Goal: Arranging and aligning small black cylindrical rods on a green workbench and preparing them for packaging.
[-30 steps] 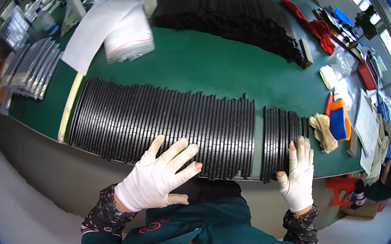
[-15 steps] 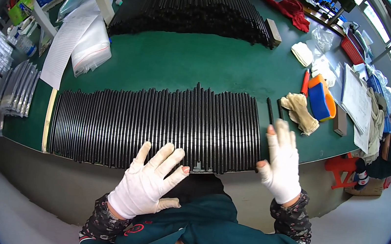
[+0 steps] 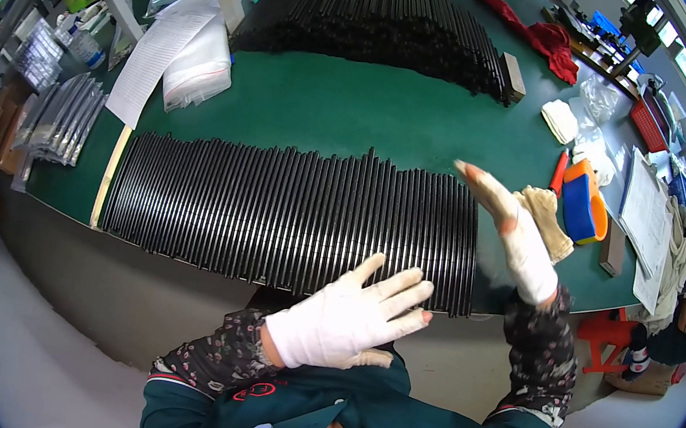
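Note:
A long row of thin black rods [image 3: 291, 212] lies side by side across the near part of the green table [image 3: 348, 111]. My left hand [image 3: 346, 318], in a white glove, hovers flat with fingers spread just over the near edge of the row. Off to the right, my gloved right hand [image 3: 510, 227] is raised edge-on above the row's end, fingers straight, holding nothing.
A second heap of black rods [image 3: 386, 20] lies at the far side. Clear plastic bags and paper [image 3: 181, 63] sit far left, bagged rods [image 3: 61, 121] at the left edge. A worn glove [image 3: 550, 220], an orange and blue object [image 3: 583, 202], a red cloth [image 3: 548, 37] and papers [image 3: 642, 210] lie right.
The right-hand group of rods has been pushed against the main row, closing the gap. My right hand has lifted off the table and turned edge-on; my left hand drew back slightly.

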Motion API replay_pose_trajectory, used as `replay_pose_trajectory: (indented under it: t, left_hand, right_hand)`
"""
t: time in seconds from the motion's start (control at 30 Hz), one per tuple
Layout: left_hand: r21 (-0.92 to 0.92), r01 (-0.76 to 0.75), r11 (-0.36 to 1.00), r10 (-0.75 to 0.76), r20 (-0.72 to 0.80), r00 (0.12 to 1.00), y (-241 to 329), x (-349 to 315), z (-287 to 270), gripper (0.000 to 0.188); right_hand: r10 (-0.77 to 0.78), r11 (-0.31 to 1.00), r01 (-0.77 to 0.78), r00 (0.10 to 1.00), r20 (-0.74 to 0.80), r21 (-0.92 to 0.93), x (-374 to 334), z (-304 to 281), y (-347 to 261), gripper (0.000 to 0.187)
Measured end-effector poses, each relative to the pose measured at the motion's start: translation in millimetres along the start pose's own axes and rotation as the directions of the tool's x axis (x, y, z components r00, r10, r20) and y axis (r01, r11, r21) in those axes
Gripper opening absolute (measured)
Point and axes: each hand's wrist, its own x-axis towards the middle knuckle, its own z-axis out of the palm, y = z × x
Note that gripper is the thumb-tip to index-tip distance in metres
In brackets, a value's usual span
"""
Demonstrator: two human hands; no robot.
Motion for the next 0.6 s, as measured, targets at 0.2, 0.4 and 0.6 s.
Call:
replay_pose_trajectory:
  t: [0.2,0.4,0.6]
  left_hand:
    - [0.031,0.036,0.999,-0.035,-0.017,0.999,-7.5,15.1,13.0,0.058]
    - [0.052,0.105,0.993,-0.105,-0.014,0.994,-21.1,15.4,15.9,0.055]
    - [0.048,0.085,0.995,-0.087,0.037,0.996,-23.9,15.4,15.5,0.056]
  right_hand:
    - [0.011,0.848,-0.151,0.963,0.269,0.508,111.2,19.9,48.9,0.069]
    - [-0.017,0.686,-0.322,0.889,0.457,0.653,130.1,46.0,83.2,0.058]
    - [-0.027,0.695,-0.344,0.866,0.500,0.632,131.6,48.0,75.4,0.056]
